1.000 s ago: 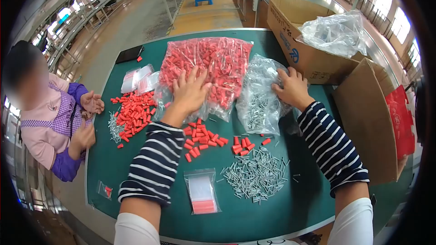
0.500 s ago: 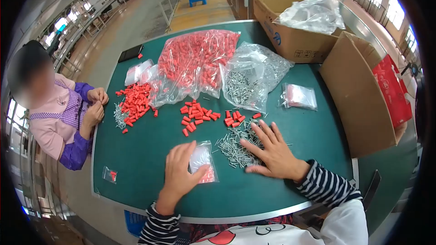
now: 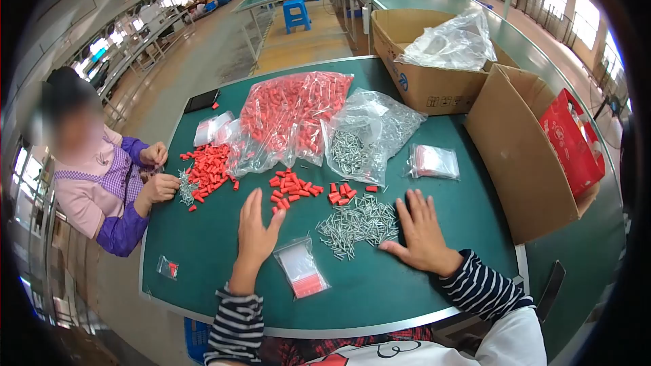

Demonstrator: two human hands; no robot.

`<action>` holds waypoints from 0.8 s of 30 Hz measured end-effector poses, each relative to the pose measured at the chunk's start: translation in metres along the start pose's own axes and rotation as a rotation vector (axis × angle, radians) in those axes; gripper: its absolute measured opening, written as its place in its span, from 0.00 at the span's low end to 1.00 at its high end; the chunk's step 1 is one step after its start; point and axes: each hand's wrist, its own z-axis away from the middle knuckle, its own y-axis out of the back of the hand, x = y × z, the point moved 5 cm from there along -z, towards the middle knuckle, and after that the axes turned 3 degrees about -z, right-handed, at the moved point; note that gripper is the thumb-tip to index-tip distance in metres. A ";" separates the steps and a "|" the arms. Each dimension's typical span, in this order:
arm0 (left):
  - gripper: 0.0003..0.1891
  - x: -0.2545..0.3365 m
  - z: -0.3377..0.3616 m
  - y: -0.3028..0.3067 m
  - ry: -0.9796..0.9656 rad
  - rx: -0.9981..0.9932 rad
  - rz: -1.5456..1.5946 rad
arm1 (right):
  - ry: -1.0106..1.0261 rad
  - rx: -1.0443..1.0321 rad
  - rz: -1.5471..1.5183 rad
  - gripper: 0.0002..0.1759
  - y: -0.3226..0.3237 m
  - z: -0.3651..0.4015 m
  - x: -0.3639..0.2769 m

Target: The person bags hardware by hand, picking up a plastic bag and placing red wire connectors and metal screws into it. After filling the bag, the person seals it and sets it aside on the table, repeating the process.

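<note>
My left hand [image 3: 255, 238] is open and holds nothing, its fingers pointing away from me towards a small pile of red plastic plugs [image 3: 293, 187]. Just right of its wrist lies a stack of small clear zip bags [image 3: 302, 270] with a red band. My right hand [image 3: 424, 236] rests spread on the table, palm down. Its thumb touches or nearly touches the edge of a heap of silver screws [image 3: 356, 225]. Between the screws and the big bags sit a few more red plugs [image 3: 341, 193].
Behind are a large bag of red plugs [image 3: 295, 112] and a clear bag of screws [image 3: 352, 152]. Another zip-bag pack [image 3: 434, 162] lies right, near cardboard boxes [image 3: 515, 163]. A co-worker [image 3: 102, 183] sits left by red plugs [image 3: 209, 166]; a small filled bag [image 3: 167, 268] lies nearer.
My left hand has moved left and away from the zip bags. My right hand has slid right, off the screws. The co-worker's hands have parted, and the view has tilted up slightly.
</note>
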 end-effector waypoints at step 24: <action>0.13 -0.021 -0.087 0.008 -0.169 0.425 0.213 | 0.394 0.250 -0.168 0.22 -0.047 -0.237 -0.088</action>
